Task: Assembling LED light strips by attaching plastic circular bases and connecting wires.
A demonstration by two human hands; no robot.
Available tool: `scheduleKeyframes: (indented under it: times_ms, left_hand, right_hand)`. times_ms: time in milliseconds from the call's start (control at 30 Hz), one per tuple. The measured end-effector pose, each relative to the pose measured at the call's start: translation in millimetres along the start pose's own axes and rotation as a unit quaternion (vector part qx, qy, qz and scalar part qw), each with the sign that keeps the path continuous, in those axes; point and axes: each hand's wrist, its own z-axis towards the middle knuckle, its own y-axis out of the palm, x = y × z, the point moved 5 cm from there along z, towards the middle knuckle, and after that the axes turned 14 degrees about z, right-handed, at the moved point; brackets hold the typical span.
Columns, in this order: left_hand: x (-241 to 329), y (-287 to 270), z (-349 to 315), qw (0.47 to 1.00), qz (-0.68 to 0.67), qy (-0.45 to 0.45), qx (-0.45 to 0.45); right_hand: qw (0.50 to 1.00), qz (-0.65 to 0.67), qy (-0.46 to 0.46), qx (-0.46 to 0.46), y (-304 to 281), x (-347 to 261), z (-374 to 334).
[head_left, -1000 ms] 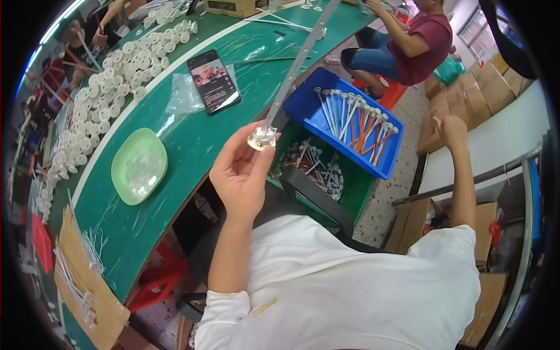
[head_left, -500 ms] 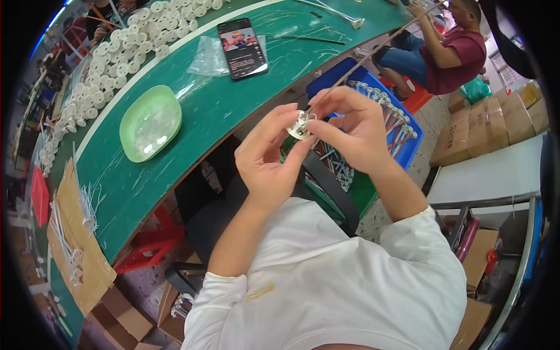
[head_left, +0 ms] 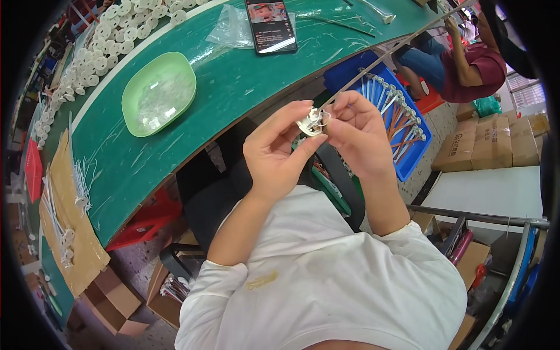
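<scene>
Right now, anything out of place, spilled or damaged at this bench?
No spill visible. A lit phone lies partly over a crumpled clear bag on the green table, odd for a work surface. Pale streaks mark it, perhaps scuffs.

Small-parts workshop. Green workbench (head_left: 221, 105), scuffed, is running ahead and left of the left hand (head_left: 273, 156); round white parts (head_left: 109, 48) are lying heaped along its far side. Blue tray (head_left: 419, 158) is standing just beyond the right hand (head_left: 363, 140), holding disc-ended strips (head_left: 396, 115). Cardboard cartons (head_left: 492, 143) are standing stacked farther right; a co-worker (head_left: 475, 76) is sitting beyond both hands to the right.
</scene>
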Motion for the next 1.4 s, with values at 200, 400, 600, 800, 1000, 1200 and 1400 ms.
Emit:
scheduleKeyframes:
  times_ms: [200, 400, 600, 800, 1000, 1200, 1400]
  left_hand:
    - [-6.5, -3.3, -1.3, 0.999, -0.029, -0.037, -0.003]
    - [-4.9, 0.8, -1.9, 0.999, -0.032, -0.035, -0.017]
    - [-1.3, 0.0, -2.1, 0.999, 0.034, 0.009, -0.024]
    - [13.9, -1.4, -2.2, 0.956, 0.255, 0.143, 0.005]
    - [19.9, -0.2, -7.8, 0.926, 0.320, 0.192, 0.053]
    - [7.0, -2.8, -6.3, 0.996, 0.084, 0.016, 0.013]
    - [-5.1, -4.6, -7.8, 0.993, -0.106, -0.058, 0.015]
  right_hand:
    - [0.989, -0.130, -0.068, -0.005, -1.7, -3.3, 1.1]
    - [0.967, -0.214, -0.136, -0.016, 3.9, -3.5, -2.5]
    - [0.969, -0.193, -0.153, 0.000, 5.8, 2.0, -6.0]
    - [0.961, -0.207, -0.169, 0.068, 5.9, 7.6, -14.9]
    - [0.985, -0.129, -0.072, 0.089, 8.7, 12.5, -14.4]
    - [0.988, -0.130, -0.050, -0.061, 10.2, 4.0, -6.6]
    - [0.990, -0.109, -0.062, -0.069, 11.4, 0.5, -10.2]
